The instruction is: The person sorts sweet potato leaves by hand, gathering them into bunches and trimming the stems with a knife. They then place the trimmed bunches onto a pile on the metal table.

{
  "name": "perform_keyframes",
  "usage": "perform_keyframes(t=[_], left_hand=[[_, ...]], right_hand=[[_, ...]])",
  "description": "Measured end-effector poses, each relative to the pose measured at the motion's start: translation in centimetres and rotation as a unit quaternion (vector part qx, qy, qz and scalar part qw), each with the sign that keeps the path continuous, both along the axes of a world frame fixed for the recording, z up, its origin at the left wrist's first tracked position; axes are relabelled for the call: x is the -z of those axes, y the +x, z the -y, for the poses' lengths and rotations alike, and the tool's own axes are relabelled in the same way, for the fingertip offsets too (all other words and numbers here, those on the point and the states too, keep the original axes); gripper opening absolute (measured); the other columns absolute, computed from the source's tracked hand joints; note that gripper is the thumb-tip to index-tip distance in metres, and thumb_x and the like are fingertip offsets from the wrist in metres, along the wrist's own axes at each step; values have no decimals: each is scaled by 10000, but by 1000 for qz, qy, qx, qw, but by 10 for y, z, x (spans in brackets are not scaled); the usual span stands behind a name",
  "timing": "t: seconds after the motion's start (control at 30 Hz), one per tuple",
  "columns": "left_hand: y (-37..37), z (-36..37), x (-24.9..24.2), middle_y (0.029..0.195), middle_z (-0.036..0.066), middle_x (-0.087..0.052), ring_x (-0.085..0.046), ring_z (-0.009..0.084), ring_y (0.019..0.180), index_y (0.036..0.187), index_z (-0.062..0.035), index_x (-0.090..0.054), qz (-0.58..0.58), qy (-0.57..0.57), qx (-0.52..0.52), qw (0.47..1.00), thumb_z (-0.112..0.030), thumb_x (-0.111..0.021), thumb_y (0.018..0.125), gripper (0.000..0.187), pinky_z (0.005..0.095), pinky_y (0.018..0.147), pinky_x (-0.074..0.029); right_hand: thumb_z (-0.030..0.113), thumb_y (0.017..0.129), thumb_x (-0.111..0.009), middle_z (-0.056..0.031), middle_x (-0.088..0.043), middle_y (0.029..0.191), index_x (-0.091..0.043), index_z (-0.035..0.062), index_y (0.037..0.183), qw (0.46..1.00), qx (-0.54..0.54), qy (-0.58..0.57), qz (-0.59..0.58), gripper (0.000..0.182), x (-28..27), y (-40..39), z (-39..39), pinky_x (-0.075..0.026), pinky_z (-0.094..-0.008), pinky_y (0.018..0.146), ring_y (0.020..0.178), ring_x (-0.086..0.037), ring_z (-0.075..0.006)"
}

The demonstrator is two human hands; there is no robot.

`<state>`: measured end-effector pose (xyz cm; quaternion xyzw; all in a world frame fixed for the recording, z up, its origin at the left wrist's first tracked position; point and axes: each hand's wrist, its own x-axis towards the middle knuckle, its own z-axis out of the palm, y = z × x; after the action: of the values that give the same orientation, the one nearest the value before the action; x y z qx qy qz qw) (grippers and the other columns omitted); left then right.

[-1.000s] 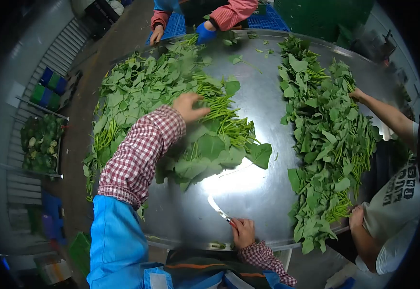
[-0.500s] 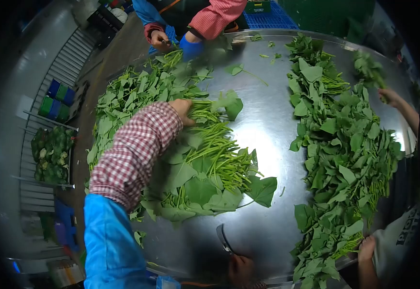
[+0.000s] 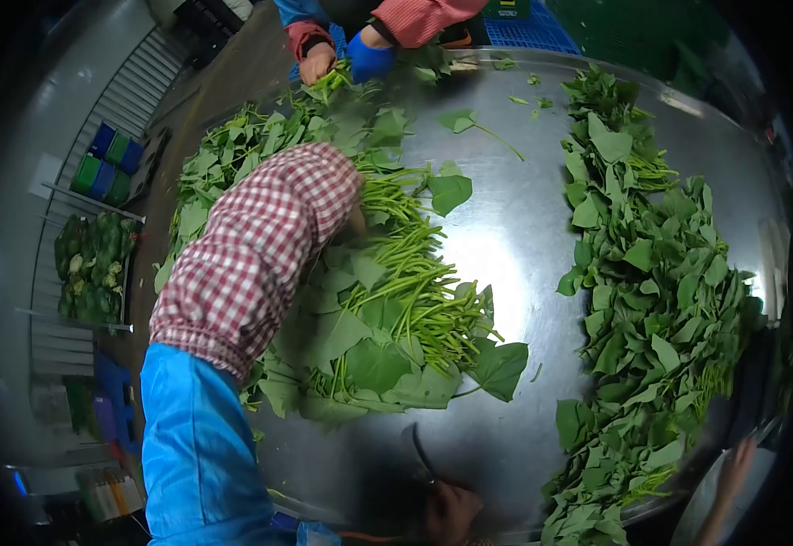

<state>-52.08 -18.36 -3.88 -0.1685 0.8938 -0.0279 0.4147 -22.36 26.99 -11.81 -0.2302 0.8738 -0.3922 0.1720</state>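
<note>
The left hand [image 3: 357, 218] is buried among the long green stalks and broad heart-shaped leaves [image 3: 396, 291] heaped on the shiny steel table [image 3: 515, 237]; it is hidden by the red-checked sleeve [image 3: 260, 246], so its finger state cannot be told. The right hand [image 3: 451, 510] is closed round a short dark-bladed knife [image 3: 421, 452], held low at the near edge, blade pointed toward the heap.

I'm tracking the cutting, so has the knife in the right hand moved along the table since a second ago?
Cannot tell. The knife in the right hand shows at the metal table's near rim each time, but the head camera itself shifted, so its small apparent shift proves nothing.
</note>
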Motion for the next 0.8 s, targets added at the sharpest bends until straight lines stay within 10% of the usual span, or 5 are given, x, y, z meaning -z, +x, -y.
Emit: perform_keyframes(t=[0.27, 0.4, 0.53, 0.63, 0.8], left_hand=[[31, 10, -26, 1239, 196, -428, -435, 311, 1129, 1316, -52, -240, -36, 43, -37, 998, -366, -774, 587, 957, 379, 948, -372], [97, 23, -67, 1204, 180, -462, -465, 288, 1096, 1269, -34, -286, -254, 108, -76, 958, -258, -774, 614, 847, 366, 905, -400], [202, 48, -79, 1068, 127, -547, -523, 221, 1015, 1159, -57, -380, -505, 252, -110, 818, -138, -744, 627, 650, 328, 876, -411], [260, 54, -59, 1117, 78, -499, -507, 172, 1016, 1174, -67, -365, -578, 557, -286, 524, -7, -694, 681, 595, 303, 877, -418], [297, 52, -51, 1093, 76, -517, -528, 170, 983, 1169, -52, -372, -685, 284, -123, 659, -33, -664, 720, 536, 299, 837, -439]], right_hand=[[152, 761, -620, -127, -584, 910, -575, 74, 1048, 987, 76, 73, -124, 300, -9, -12, -4, -408, -403, 759, 838, -534, -290], [121, 721, -579, -142, -535, 932, -562, 36, 1016, 989, 64, 75, -108, 308, 14, -3, -9, -340, -430, 795, 879, -479, -308], [113, 719, -565, -157, -521, 967, -552, 31, 1028, 985, 72, 88, -132, 321, 27, 2, -15, -310, -441, 825, 911, -461, -315], [124, 719, -569, -166, -510, 994, -551, 27, 1036, 981, 67, 126, -129, 332, 27, 1, -15, -294, -427, 847, 962, -444, -316], [94, 696, -574, -227, -432, 1119, -401, -24, 1210, 984, 36, 21, -174, 555, -5, -19, 27, -300, -438, 893, 1047, -394, -362]])
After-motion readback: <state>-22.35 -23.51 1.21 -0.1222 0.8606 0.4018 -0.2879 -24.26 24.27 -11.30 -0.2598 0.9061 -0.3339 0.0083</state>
